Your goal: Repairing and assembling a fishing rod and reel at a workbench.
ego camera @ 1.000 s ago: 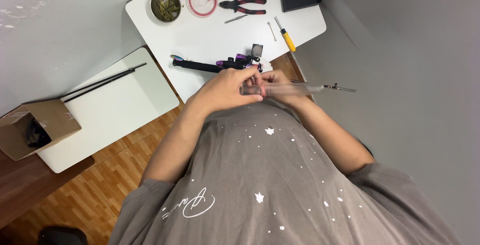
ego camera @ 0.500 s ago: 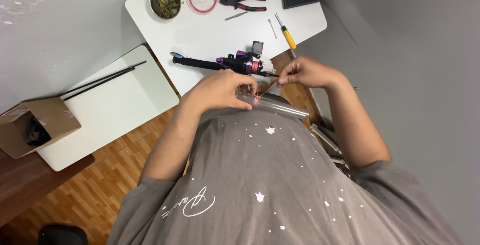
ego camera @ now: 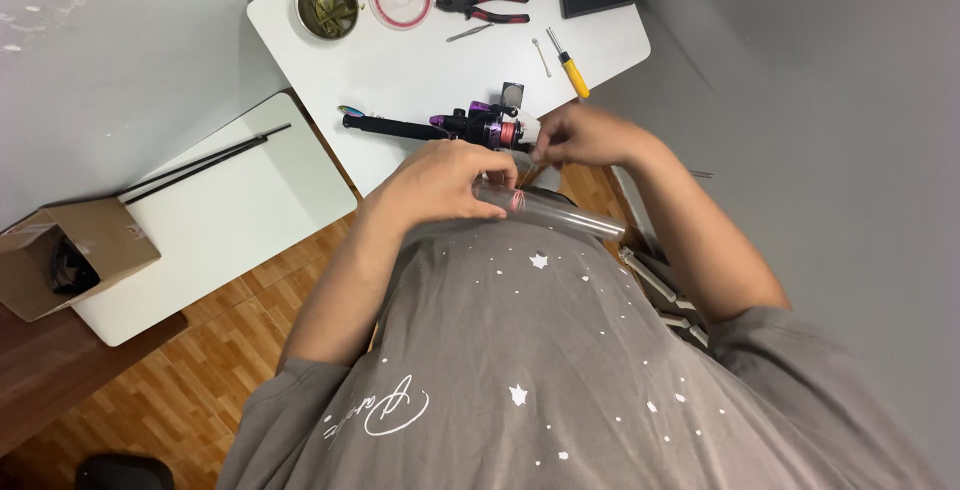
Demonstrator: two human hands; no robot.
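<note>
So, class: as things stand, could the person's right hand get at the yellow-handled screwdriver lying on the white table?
Probably yes. The right hand is just below the yellow-handled screwdriver, with only bare white table between them. But its fingers seem to be pinching something thin near the clear tube, so it would need to let go first.

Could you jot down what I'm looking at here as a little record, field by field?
View: head camera looking down over a grey shirt
Left hand: grips a clear tube with red bands
Right hand: pinching something too thin to tell, just above the tube
White table: black fishing rod handle with purple reel, pliers, yellow screwdriver, metal bowl
Side table: thin black rods, cardboard box
Floor: wood
</note>
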